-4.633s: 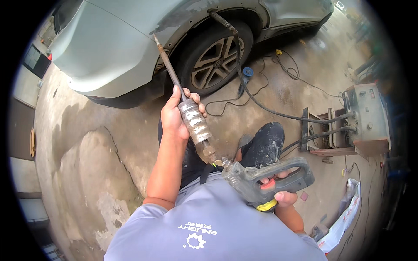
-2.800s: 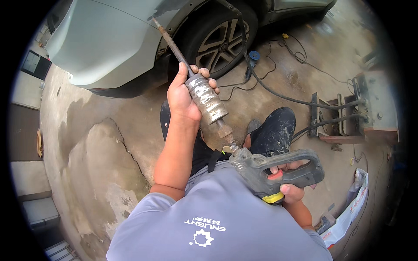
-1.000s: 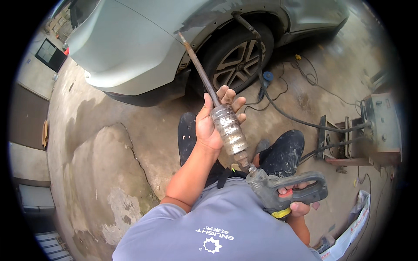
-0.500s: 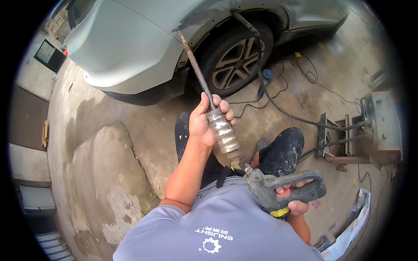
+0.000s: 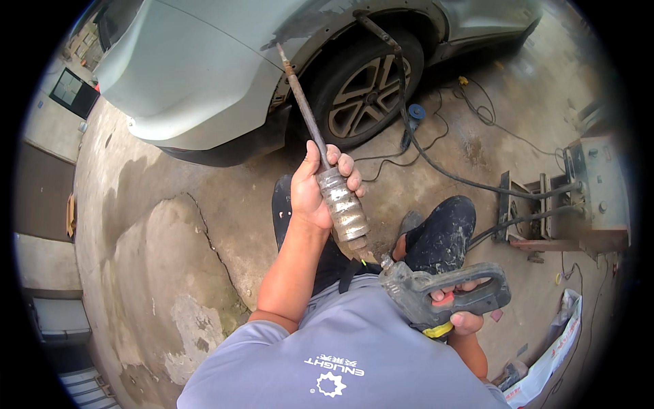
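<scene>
My left hand [image 5: 315,191] is closed around the steel weight [image 5: 342,208] and the lower rod of a slide hammer [image 5: 304,103]. The rod slants up and forward. Its pointed tip meets the silver car panel in the picture, by a dark sanded patch [image 5: 300,31] above the wheel arch; I cannot tell whether it touches. My right hand [image 5: 466,322] grips a black pistol-shaped tool [image 5: 415,293] by its looped handle, fingers at a red trigger [image 5: 444,298]. A yellow band shows low on that tool, held close to my shirt.
A rear wheel [image 5: 371,99] stands under the arch. A bar clamped at the arch joins a thick black cable [image 5: 449,178] running to a boxy machine [image 5: 599,191] on the right. A blue-disc power tool [image 5: 415,116] and cords lie on the concrete. My knees are bent below.
My left hand and the slide hammer have shifted slightly left and up, and the view has moved a little too. My right hand and its tool stay almost still.
</scene>
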`<state>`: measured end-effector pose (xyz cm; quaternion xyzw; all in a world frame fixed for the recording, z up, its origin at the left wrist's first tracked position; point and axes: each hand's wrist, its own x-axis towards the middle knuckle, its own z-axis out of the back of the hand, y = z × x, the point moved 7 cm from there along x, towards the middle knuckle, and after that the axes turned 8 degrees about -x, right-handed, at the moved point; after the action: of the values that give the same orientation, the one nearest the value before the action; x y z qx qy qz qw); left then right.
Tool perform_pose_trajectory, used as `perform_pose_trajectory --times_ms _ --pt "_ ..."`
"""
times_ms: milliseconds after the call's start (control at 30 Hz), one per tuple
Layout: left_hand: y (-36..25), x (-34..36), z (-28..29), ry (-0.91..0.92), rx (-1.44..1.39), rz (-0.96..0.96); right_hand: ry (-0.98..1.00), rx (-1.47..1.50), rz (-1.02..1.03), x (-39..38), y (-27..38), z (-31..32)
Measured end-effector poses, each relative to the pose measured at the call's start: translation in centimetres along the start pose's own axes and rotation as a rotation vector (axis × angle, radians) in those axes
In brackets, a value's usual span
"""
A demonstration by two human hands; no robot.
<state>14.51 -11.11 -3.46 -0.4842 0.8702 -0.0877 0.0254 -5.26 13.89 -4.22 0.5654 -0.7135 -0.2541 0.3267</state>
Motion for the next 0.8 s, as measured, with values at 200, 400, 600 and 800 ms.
perform_pose_trajectory --times_ms 200,400,600,800 --pt "0.0 -0.2 -0.1 -0.025 -0.011 -0.009 0.003 0.002 -0.009 -0.2 -0.2 0.4" --pt "0.8 0.8 -0.4 -0.029 0.022 0.002 -0.085 -0.058 -0.068 0.3 0.3 -0.4" --pt "1.1 1.6 -1.2 0.0 0.033 -0.041 0.085 -0.017 -0.029 0.2 0.4 -0.3" --pt "1.6 2.0 -1.7 0.002 0.005 -0.037 0.068 -0.099 0.009 -0.1 0.8 0.5"
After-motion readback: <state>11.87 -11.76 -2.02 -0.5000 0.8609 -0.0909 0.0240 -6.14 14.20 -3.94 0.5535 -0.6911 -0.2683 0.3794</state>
